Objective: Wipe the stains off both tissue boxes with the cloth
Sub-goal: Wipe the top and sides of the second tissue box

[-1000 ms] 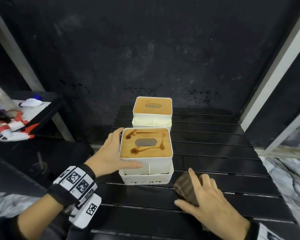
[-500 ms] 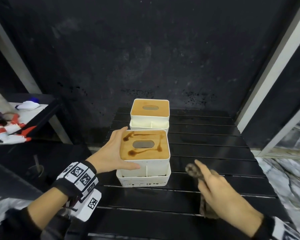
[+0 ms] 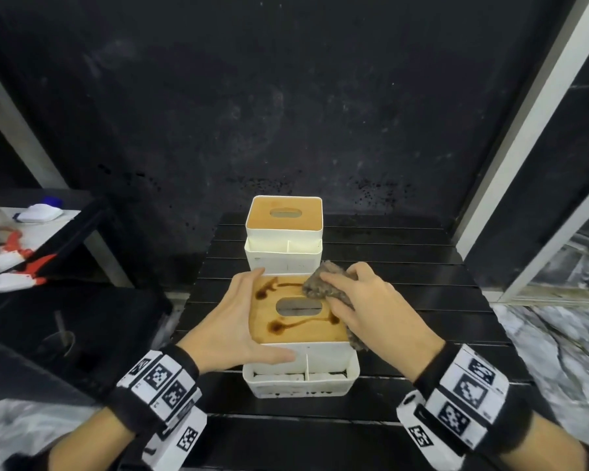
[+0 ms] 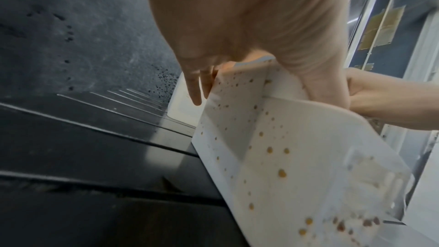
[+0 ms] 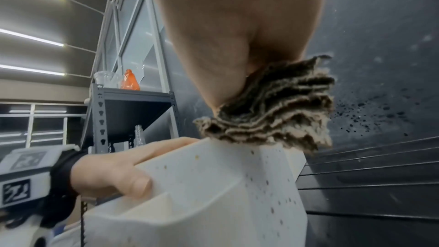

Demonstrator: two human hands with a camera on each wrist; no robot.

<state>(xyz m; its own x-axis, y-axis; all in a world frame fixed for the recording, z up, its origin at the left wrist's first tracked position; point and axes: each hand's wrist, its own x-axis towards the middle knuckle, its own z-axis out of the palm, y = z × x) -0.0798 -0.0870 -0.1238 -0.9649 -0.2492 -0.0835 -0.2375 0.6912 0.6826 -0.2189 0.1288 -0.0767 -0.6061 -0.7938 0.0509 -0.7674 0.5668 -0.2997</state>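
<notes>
Starting only: right hand (image 3: 371, 300) bunches the cloth (image 3: 323, 282) on the near tissue box (image 3: 300, 334), left hand (image 3: 238, 321) spread bracing it; stains (image 3: 276, 326) beside the cloth remain, far tissue box (image 3: 284, 232) seemingly untouched.

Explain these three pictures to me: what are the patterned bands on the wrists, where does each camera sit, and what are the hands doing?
No machine here: a person works with bare hands. The patterned bands sit on the wrists, where the two wrist cameras are worn; what the markings do I cannot tell. The wide picture comes from a camera on the head, looking down. The other two look along each hand from the wrist.

On the black slatted table stand two white tissue boxes with tan tops. The near box has dark stains on its top and brown specks on its sides; the far box looks clean on top.

The left hand steadies the near box, thumb on its front. The right hand holds a brown cloth on that box's far right corner.
</notes>
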